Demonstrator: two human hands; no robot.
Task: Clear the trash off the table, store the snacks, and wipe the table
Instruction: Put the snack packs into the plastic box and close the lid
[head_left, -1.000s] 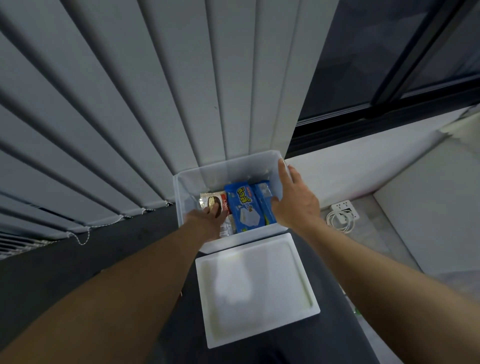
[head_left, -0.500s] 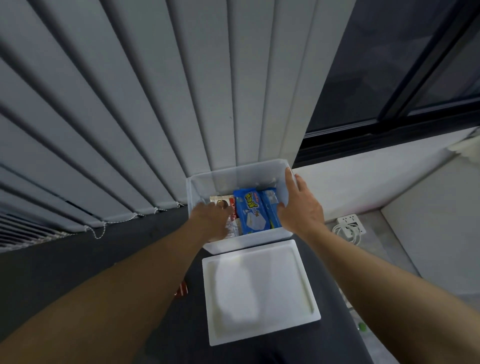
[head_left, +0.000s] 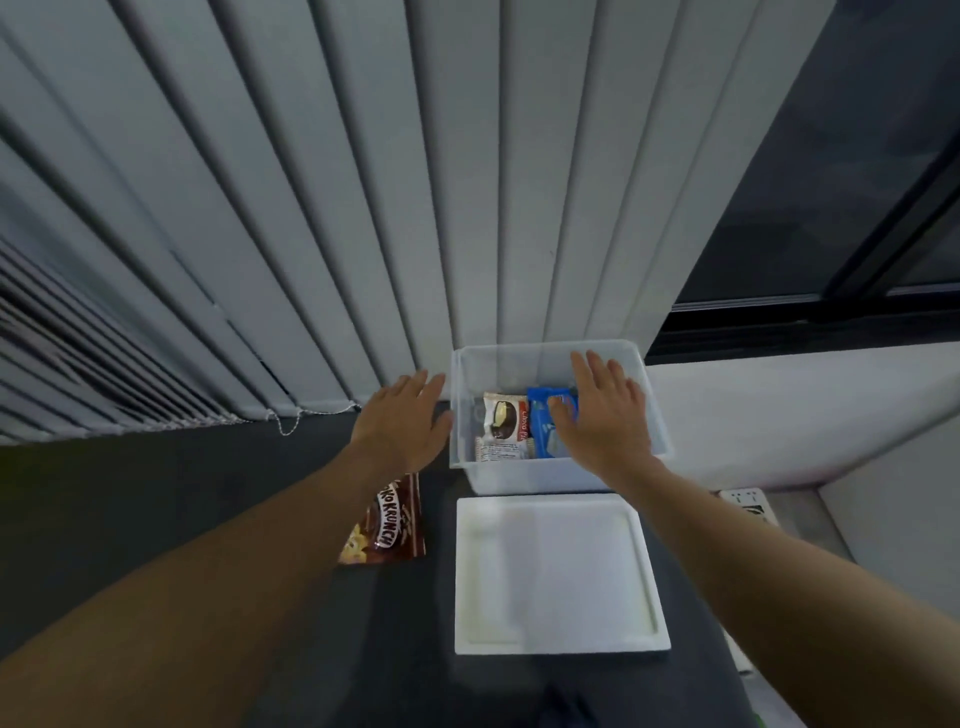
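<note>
Right, head view: the clear bin (head_left: 545, 475) sits at the far edge of the table (head_left: 156, 493), with its white lid (head_left: 558, 571) lying just near of it. The right hand (head_left: 605, 415) is over the blue packet (head_left: 545, 410) inside, fingers straight and slightly spread; I can't tell if they touch it. The left hand (head_left: 402, 423), fingers straight and together, is just beside the bin's left wall. The brown cereal packet (head_left: 387, 519) lies outside, near-left, beneath that wrist. Best to flatten the contents, then lay this one in flat so the lid seats.

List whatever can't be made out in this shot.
Head view only:
1. Blue packet: right hand covers most of it; label unreadable.
2. Brown snack bag: top end hidden under left forearm.
3. Power strip: partly behind right forearm, blurred.
</note>
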